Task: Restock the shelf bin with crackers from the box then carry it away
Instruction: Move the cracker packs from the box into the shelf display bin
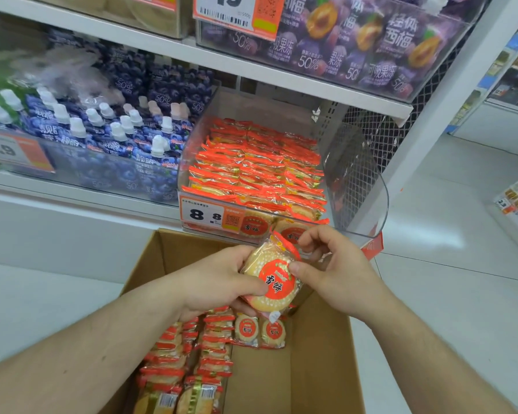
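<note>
A cracker packet [271,282], round and pale under clear wrap with a red label, is held above the far end of the cardboard box [320,363], just below the front lip of the shelf bin [356,186]. The left hand [219,282] grips the packet from its left side, thumb pressed across the front face and fingers curled behind. The right hand [332,264] pinches the packet's upper right edge, thumb tip on the red label and fingers curled over the red top seal.

The box stands open on the floor below the shelf. Rows of packed crackers [192,360] fill its left side, standing on edge; two packets lie face-up at the far end of the rows. The right side of the box floor shows bare cardboard.

The shelf bin is clear plastic and sits at the right end of the lower shelf [81,192]. It holds rows of the same red-wrapped packets up to near its front wall. A price tag [210,215] reading 8.8 is fixed to the bin's front left corner.

To the left of the bin, on the same shelf, stand blue spouted pouches [117,138] with white caps. On the upper shelf, a clear bin holds purple pouches [356,43].
</note>
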`<state>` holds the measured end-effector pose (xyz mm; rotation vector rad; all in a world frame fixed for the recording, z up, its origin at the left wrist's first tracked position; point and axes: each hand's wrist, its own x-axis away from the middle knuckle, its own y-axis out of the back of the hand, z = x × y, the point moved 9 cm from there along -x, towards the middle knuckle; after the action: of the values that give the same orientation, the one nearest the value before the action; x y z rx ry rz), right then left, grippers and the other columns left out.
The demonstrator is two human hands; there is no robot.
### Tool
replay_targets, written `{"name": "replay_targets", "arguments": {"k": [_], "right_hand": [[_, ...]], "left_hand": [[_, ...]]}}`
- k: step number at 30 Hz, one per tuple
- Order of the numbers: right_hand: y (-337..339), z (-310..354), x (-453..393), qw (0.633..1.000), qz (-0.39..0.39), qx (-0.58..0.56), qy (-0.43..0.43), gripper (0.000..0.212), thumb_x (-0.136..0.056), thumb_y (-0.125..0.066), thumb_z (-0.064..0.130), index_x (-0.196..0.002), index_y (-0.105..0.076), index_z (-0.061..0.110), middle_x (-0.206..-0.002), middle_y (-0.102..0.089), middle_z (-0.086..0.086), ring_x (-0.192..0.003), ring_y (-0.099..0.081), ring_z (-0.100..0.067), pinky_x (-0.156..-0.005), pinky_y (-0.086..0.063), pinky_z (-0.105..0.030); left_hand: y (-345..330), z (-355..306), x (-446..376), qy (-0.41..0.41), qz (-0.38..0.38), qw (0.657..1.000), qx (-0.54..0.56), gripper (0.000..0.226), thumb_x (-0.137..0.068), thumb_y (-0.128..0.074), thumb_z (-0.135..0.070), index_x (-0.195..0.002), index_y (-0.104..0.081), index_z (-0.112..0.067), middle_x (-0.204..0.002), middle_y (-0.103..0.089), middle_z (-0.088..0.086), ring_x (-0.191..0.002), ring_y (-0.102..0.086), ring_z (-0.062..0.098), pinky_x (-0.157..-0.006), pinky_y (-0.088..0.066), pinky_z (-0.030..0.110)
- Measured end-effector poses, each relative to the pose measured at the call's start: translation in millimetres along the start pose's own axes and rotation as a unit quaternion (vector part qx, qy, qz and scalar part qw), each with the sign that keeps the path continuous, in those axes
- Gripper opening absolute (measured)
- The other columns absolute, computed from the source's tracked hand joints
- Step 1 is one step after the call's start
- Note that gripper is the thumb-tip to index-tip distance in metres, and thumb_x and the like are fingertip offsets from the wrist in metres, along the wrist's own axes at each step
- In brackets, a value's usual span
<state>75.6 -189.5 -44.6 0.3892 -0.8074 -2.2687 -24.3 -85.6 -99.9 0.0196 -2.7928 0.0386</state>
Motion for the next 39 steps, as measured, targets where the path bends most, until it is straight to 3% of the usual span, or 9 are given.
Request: {"name": "replay_targets", "arguments": {"k": [3,6,11,14,17,22,33,36,39], "right_hand": [[-3.9,6.3,0.2,0.996,0.085,-0.022,0.001,0.059,-0.069,-0.085,0.032,-0.117,-0.052,0.039,-0.114,-0.061,0.013,-0.102,-0.057,0.003,-0.086,-0.048,-0.020],[-5.2,22.9,2.2,0.987,0.143,-0.069,0.001,0.055,-0.075,-0.082,0.017,-0.124,-0.058,0.022,-0.112,-0.069,0.002,-0.102,-0.067,-0.013,-0.088,-0.056,-0.036],[67.5,39.1,-19.8,0.998,-0.059,0.000,-0.017,0.042,-0.074,-0.082,0.012,-0.109,-0.062,0.021,-0.094,-0.072,0.005,-0.085,-0.069,-0.011,-0.081,-0.056,-0.032],[116.2,55.2,-42.0,0.956,-0.213,0.200,0.008,0.039,-0.075,-0.077,0.019,-0.109,-0.058,0.024,-0.091,-0.062,0.012,-0.082,-0.057,-0.011,-0.075,-0.043,-0.026],[116.3,58.4,-88.6,0.904,-0.212,0.367,0.060,0.033,-0.078,-0.070,0.018,-0.107,-0.053,0.016,-0.102,-0.060,-0.003,-0.095,-0.055,-0.027,-0.077,-0.040,-0.036],[102.6,25.8,-163.4,0.813,-0.157,0.561,0.020,0.044,-0.081,-0.065,0.013,-0.121,-0.047,0.012,-0.118,-0.058,-0.014,-0.109,-0.055,-0.037,-0.086,-0.042,-0.041],[92.3,-18.6,-236.2,0.785,-0.105,0.608,-0.049,0.040,-0.086,-0.064,0.030,-0.124,-0.054,0.025,-0.123,-0.058,-0.008,-0.120,-0.048,-0.030,-0.100,-0.036,-0.040],[91.6,-21.5,-238.7,0.761,-0.122,0.635,-0.056,0.039,-0.086,-0.064,0.021,-0.124,-0.057,0.020,-0.126,-0.056,-0.009,-0.121,-0.047,-0.030,-0.096,-0.039,-0.038],[83.2,-20.6,-239.5,0.790,-0.129,0.597,-0.049,0.037,-0.088,-0.058,0.006,-0.125,-0.056,0.006,-0.119,-0.059,-0.016,-0.110,-0.057,-0.035,-0.084,-0.049,-0.041]], "left_hand": [[0.9,-15.0,-1.4,-0.018,0.019,0.999,-0.023,0.038,-0.087,-0.065,-0.003,-0.121,-0.054,-0.016,-0.109,-0.071,0.009,-0.097,-0.070,0.026,-0.087,-0.057,0.046],[0.0,-36.8,-3.6,-0.051,0.025,0.997,-0.061,0.043,-0.078,-0.071,-0.012,-0.118,-0.057,-0.018,-0.107,-0.071,0.010,-0.098,-0.070,0.029,-0.089,-0.054,0.054],[30.4,-93.6,-2.8,-0.188,-0.181,0.924,-0.280,0.050,-0.084,-0.070,-0.033,-0.129,-0.048,-0.037,-0.122,-0.056,-0.016,-0.102,-0.054,-0.004,-0.089,-0.045,0.017],[54.4,-110.4,1.5,-0.232,-0.315,0.812,-0.433,0.052,-0.086,-0.064,-0.039,-0.135,-0.049,-0.034,-0.130,-0.047,-0.015,-0.123,-0.035,0.009,-0.103,-0.025,0.032],[67.9,-99.6,-9.1,-0.229,-0.355,0.776,-0.468,0.041,-0.084,-0.067,-0.038,-0.124,-0.060,-0.036,-0.129,-0.051,-0.013,-0.124,-0.030,0.014,-0.102,-0.014,0.036],[73.6,-80.7,-24.4,-0.209,-0.352,0.774,-0.483,0.022,-0.083,-0.067,-0.042,-0.104,-0.070,-0.040,-0.129,-0.056,-0.013,-0.128,-0.034,0.015,-0.103,-0.008,0.037],[78.6,-72.7,-30.4,-0.232,-0.353,0.785,-0.453,0.009,-0.073,-0.079,-0.036,-0.078,-0.072,-0.040,-0.115,-0.062,-0.016,-0.119,-0.032,0.008,-0.096,-0.012,0.035],[78.8,-71.4,-32.1,-0.241,-0.352,0.789,-0.441,0.009,-0.072,-0.078,-0.036,-0.076,-0.072,-0.040,-0.110,-0.062,-0.018,-0.117,-0.034,0.007,-0.094,-0.012,0.032],[78.3,-71.9,-31.5,-0.249,-0.355,0.787,-0.439,0.007,-0.072,-0.077,-0.036,-0.075,-0.072,-0.040,-0.106,-0.062,-0.019,-0.114,-0.036,0.007,-0.087,-0.009,0.026]]}}
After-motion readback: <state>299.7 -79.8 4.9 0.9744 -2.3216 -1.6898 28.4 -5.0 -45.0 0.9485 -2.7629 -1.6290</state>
